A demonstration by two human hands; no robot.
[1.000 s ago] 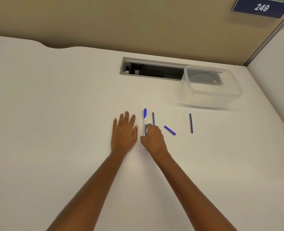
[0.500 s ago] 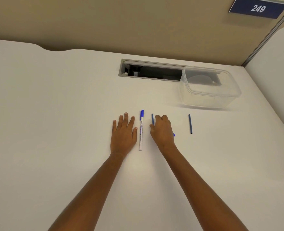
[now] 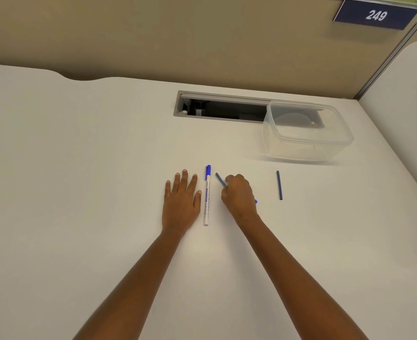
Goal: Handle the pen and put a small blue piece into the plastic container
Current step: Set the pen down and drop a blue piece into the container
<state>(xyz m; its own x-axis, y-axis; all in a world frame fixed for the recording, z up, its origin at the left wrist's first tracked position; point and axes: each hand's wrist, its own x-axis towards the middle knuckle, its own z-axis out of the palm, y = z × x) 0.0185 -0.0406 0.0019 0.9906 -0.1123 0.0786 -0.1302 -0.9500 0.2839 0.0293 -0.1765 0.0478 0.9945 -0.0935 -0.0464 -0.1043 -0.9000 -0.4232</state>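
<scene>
A white pen with a blue cap [image 3: 207, 195] lies on the desk between my hands, cap pointing away from me. My left hand [image 3: 181, 204] rests flat and open just left of it. My right hand [image 3: 239, 195] is curled with its fingertips closed on a thin dark blue stick [image 3: 220, 179], which sticks out tilted to the upper left. The tip of a brighter blue piece [image 3: 255, 201] peeks out from under my right hand. Another dark blue stick [image 3: 279, 185] lies to the right. The clear plastic container [image 3: 308, 150] stands open at the far right.
A recessed cable slot [image 3: 217, 106] is cut into the white desk [image 3: 80, 168] behind the container, which overlaps its right end. A beige partition with a "249" sign [image 3: 376, 15] backs the desk. A second desk panel [image 3: 403, 119] adjoins on the right.
My right hand let go of the pen, moved right and closed on the thin dark blue stick, which now lies tilted. The pen stays flat beside my unmoved left hand.
</scene>
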